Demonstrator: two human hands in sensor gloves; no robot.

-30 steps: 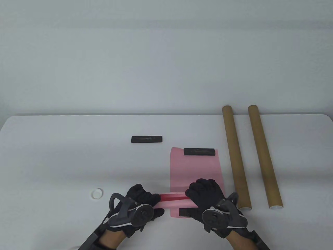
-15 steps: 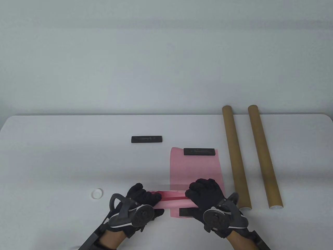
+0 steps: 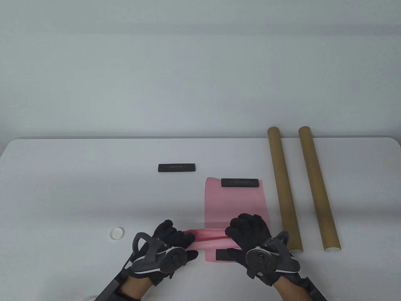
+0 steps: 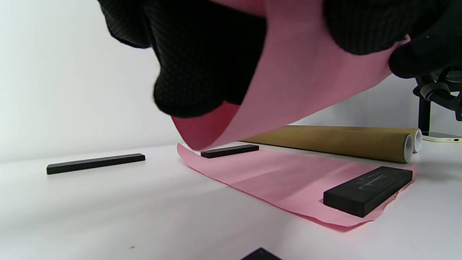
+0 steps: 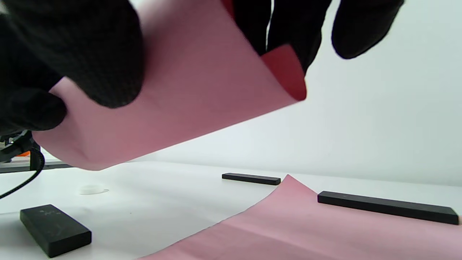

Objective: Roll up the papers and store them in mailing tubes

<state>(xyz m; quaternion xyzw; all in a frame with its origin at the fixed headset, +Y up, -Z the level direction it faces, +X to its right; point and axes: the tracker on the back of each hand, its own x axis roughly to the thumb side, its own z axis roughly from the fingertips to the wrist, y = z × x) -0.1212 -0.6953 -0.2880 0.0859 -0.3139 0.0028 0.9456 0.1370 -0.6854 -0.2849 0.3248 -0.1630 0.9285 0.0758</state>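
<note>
A loosely rolled pink paper [image 3: 209, 235] is held just above the table near the front edge, my left hand [image 3: 174, 239] gripping its left end and my right hand [image 3: 247, 229] its right end. In the left wrist view the curl [image 4: 296, 83] hangs from my fingers; the right wrist view shows the roll [image 5: 180, 97] wrapped by thumb and fingers. Beneath and behind it a flat pink sheet [image 3: 235, 203] lies under a black bar [image 3: 240, 182] at its far edge and a black block [image 3: 225, 255] at its near edge. Two brown mailing tubes [image 3: 284, 188] [image 3: 318, 188] lie to the right.
A spare black bar [image 3: 176, 167] lies left of the flat sheet. A white tube cap [image 3: 117, 233] sits left of my left hand. The nearer tube's open white-rimmed end [image 4: 409, 148] faces the front edge. The white table [image 3: 78, 188] ends at a grey wall.
Both hands shifted slightly away from me, and the pink roll between them looks a little fuller. Tubes, bars and the flat sheet stayed put.
</note>
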